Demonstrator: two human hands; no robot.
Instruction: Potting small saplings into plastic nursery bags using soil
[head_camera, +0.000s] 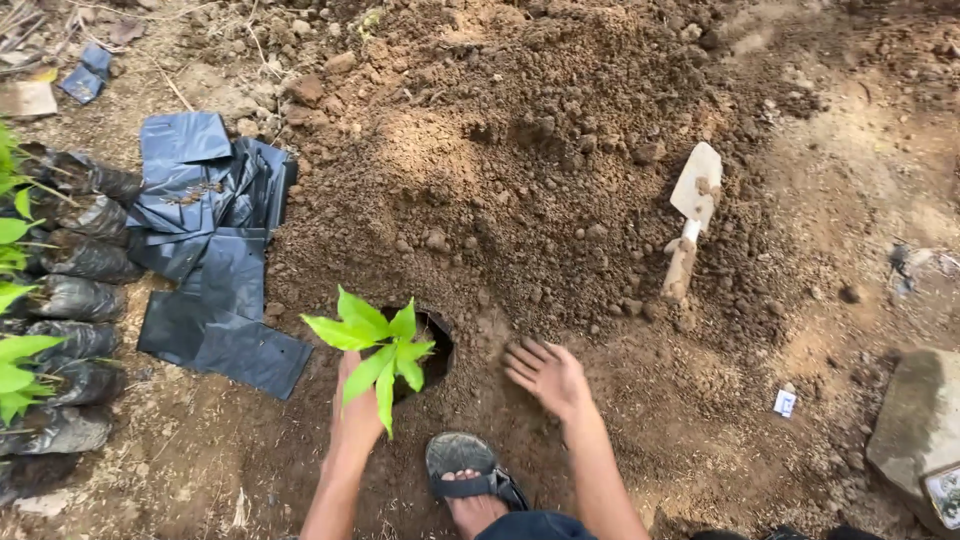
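A small seedling (378, 345) with bright green leaves stands over a round hole (432, 350) dug in brown soil. My left hand (355, 415) is under the leaves, gripping the seedling's base at the hole's near left rim. My right hand (545, 373) lies flat on the soil just right of the hole, fingers spread, holding nothing. My sandalled foot (468, 475) rests on the ground between my arms, just below the hole.
A pale trowel (690, 215) lies on the loose soil mound (520, 130) at upper right. Empty black plastic bags (205, 240) lie to the left. Several bagged seedlings (60, 330) line the left edge. A grey stone (915, 425) sits at lower right.
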